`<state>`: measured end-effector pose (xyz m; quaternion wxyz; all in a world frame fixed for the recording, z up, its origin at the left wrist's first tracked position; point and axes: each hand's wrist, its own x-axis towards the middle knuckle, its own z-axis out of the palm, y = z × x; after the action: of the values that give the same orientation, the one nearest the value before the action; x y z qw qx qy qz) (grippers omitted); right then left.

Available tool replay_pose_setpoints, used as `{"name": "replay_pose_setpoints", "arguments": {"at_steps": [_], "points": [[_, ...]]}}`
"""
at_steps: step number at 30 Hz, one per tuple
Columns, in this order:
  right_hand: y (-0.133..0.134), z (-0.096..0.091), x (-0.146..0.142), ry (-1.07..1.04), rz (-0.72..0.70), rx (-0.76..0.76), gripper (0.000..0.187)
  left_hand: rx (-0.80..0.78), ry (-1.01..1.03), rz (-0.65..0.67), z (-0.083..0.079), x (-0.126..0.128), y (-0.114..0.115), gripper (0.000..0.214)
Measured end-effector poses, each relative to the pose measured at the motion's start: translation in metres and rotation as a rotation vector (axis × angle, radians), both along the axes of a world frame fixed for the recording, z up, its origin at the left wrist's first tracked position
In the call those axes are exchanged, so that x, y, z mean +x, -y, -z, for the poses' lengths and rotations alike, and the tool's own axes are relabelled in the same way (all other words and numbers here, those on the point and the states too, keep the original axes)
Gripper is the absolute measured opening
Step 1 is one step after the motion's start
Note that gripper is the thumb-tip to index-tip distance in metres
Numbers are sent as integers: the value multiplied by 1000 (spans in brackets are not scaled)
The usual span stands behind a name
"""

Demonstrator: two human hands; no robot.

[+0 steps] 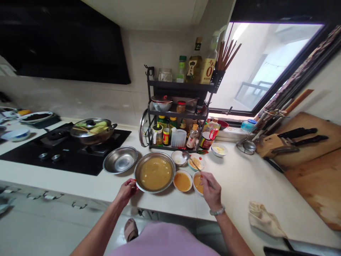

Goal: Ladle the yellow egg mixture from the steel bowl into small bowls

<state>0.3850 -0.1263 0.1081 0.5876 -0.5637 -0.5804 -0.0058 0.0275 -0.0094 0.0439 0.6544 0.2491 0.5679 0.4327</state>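
A wide steel bowl (155, 173) full of yellowish soup sits at the counter's front edge. My left hand (127, 190) grips its left rim, fingers closed. My right hand (210, 187) is pinched on the handle of a metal ladle (186, 156) whose scoop rests over a small bowl (196, 162) holding pale food. Two small bowls of orange soup, one (182, 180) beside the big bowl and another (198, 183) partly under my right hand, stand in front of me. A little white bowl (178, 158) sits behind them.
An empty steel bowl (120, 160) lies left of the soup bowl. A lidded pan (91, 130) rests on the black hob (32, 149). A black condiment rack (178, 106) stands behind. A knife block (274, 144), wooden boards (317, 170) and a crumpled cloth (263, 218) occupy the right.
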Motion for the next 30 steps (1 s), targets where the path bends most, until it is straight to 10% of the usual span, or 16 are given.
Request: {"name": "replay_pose_setpoints", "arguments": {"at_steps": [9,18,30], "points": [[-14,26,-70,-254,-292,-239,23,3,7,-4,0,0,0,19],[-21,19,-69,-811,-58,-358,37,2,29,-8,5,-2,-1,19],[-17,-1,-52,-982,-17,-247,35,6,18,-9,6,-2,-1,19]]}}
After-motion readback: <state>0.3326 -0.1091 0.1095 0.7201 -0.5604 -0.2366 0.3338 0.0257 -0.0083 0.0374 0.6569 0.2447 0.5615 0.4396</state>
